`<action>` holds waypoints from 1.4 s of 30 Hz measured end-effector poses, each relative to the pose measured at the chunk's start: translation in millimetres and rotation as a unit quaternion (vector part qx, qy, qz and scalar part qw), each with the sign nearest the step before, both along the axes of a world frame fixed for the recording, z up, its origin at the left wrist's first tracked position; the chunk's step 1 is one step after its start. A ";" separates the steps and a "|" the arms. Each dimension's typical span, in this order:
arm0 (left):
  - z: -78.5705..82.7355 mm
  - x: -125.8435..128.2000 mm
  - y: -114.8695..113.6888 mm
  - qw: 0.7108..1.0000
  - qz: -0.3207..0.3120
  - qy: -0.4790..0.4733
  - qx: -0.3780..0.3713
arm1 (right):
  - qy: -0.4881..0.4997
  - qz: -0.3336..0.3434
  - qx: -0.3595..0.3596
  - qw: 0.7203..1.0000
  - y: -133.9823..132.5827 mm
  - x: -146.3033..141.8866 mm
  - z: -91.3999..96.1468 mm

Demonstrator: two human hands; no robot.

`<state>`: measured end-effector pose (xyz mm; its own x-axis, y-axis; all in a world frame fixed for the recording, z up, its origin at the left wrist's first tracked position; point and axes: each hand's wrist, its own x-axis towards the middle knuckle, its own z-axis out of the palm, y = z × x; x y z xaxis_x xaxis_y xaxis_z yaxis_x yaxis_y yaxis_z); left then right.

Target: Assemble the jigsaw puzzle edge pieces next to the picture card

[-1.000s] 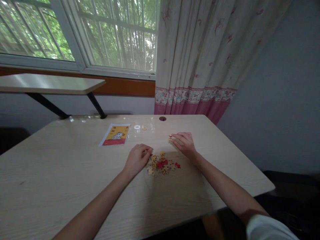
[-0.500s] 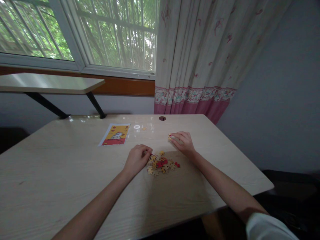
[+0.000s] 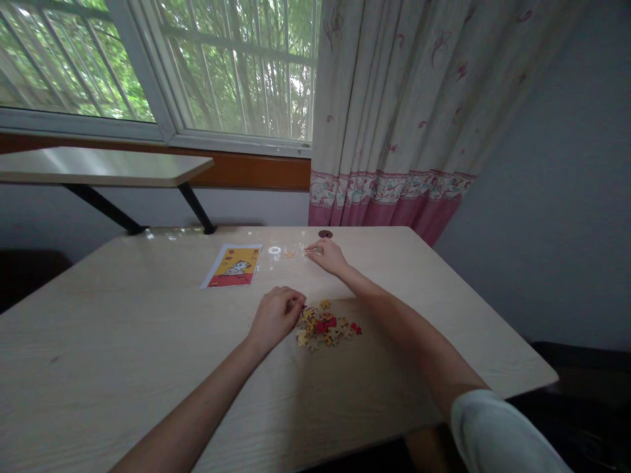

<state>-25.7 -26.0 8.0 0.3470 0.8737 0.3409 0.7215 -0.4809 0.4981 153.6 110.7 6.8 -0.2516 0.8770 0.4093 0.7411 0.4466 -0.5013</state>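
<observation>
A heap of jigsaw puzzle pieces, yellow, red and bare wood-coloured, lies on the table before me. My left hand rests at the heap's upper left edge with its fingers closed together. A dark red bit shows at its fingertips; whether they grip it I cannot tell. Farther back, my right hand pinches a small puzzle piece between thumb and fingers, low over the tabletop. Just left of it lies a single yellowish puzzle piece. A printed picture sheet, yellow and red with a white cartoon animal, lies to the left.
The pale wooden table has a round cable hole near its back edge. A raised shelf on black brackets stands at the back left. Behind are a barred window and a flowered curtain.
My right hand has moved back and left with its puzzle piece, toward the lone piece. My left hand stays by the heap. The view has shifted slightly.
</observation>
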 end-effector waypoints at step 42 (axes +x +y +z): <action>5.1 0.8 -1.1 1.000 0.014 0.020 -0.005 | 0.039 -0.007 -0.057 0.998 4.9 -10.1 -6.6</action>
<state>-24.9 -27.1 13.1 0.3349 0.8870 0.3179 0.7538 -0.4547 0.4744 143.5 115.6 0.2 -0.2107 0.9222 0.3243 0.7037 0.3734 -0.6044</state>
